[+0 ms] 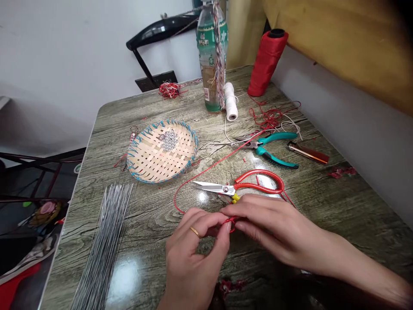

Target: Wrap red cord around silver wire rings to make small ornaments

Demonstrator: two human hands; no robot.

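My left hand (196,247), with a gold ring on one finger, pinches a thin red cord (232,224) between thumb and forefinger. The cord forms a small loop there. My right hand (274,224) is closed on the same cord from the other side, its thumb and fingertips close to the loop. From the left hand a length of the cord curves away and runs up to a red tangle (269,119). Just beyond my fingers lie red-handled scissors (225,189), blades pointing left. Part of a small yellow item (235,197) shows behind my right hand.
Teal-handled pliers (280,137) and a lighter (309,154) lie at the right. A woven basket (151,161) holds small silvery pieces. Thin metal wires (106,241) lie at the left. Behind stand a bottle (205,64), a white spool (230,101) and a red spool (267,62).
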